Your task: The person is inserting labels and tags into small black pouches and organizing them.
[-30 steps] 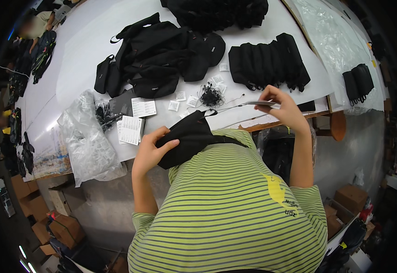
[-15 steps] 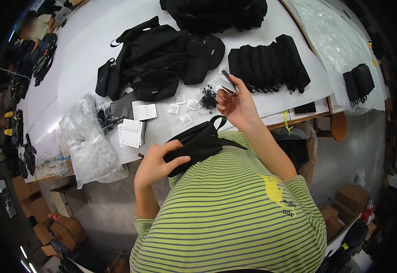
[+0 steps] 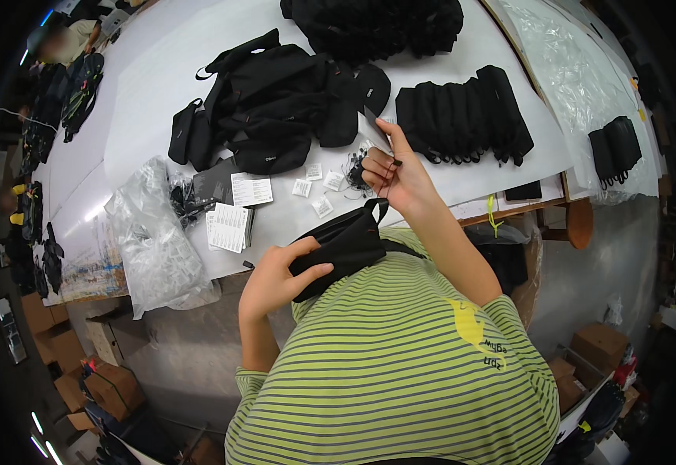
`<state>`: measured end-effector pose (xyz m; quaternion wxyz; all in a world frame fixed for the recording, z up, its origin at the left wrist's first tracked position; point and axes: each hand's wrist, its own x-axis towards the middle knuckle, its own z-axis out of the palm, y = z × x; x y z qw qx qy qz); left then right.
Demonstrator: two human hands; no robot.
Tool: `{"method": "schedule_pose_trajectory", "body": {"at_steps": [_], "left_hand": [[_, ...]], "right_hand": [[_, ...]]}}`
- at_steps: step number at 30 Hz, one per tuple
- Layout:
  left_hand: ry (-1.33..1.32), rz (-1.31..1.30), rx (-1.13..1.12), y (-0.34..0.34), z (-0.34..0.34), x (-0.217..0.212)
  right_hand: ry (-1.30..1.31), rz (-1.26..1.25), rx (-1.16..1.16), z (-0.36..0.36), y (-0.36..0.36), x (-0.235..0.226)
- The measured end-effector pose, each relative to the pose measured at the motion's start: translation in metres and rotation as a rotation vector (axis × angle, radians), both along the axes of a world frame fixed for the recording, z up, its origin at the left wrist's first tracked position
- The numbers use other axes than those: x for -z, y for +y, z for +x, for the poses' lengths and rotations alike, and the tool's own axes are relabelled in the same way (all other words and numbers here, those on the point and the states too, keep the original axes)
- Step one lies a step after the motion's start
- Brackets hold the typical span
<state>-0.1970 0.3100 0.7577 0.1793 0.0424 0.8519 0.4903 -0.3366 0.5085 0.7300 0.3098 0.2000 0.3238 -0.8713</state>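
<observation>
Head view: the left hand [image 3: 280,275] grips a small black pouch [image 3: 345,248] at the frame's centre, fingers wrapped over its lower left end, holding it against the near edge of the white worktop [image 3: 446,170] and the person's striped shirt. The pouch's loop or strap end rises toward the right hand [image 3: 396,174], which is raised just above it, fingers curled narrow, with what looks like a small dark card or tag [image 3: 375,128] pinched at the fingertips; exactly what it is cannot be told.

To do this step well, I judge the left hand should keep the pouch steady and its opening turned toward the right hand, so the small piece can go in or onto it without fumbling. The pinch should stay near the piece's lower edge, leaving its free end clear to guide.

On the worktop just left of the right hand lie small white packets [image 3: 314,186] and a tangle of small black bits [image 3: 356,167]. Further left sit paper leaflets [image 3: 233,221] and a clear plastic bag [image 3: 152,240]. Above, a heap of black bags [image 3: 276,116] fills the upper middle, and a neat row of folded black pouches [image 3: 466,112] stands to the upper right.
</observation>
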Motion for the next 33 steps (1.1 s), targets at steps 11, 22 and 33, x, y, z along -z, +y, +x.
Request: {"method": "schedule_pose_trajectory", "body": {"at_steps": [11, 22, 33], "left_hand": [[-0.066, 0.023, -0.024, -0.001, -0.003, 0.007], [-0.09, -0.009, -0.037, 0.005, -0.004, -0.004], [-0.054, -0.022, -0.029, 0.006, -0.003, -0.002]], "right_hand": [[0.024, -0.227, 0.092, -0.011, 0.025, 0.014], [0.436, 0.596, 0.565, -0.021, 0.014, 0.032], [0.279, 0.607, 0.359, -0.014, 0.013, 0.031]]}}
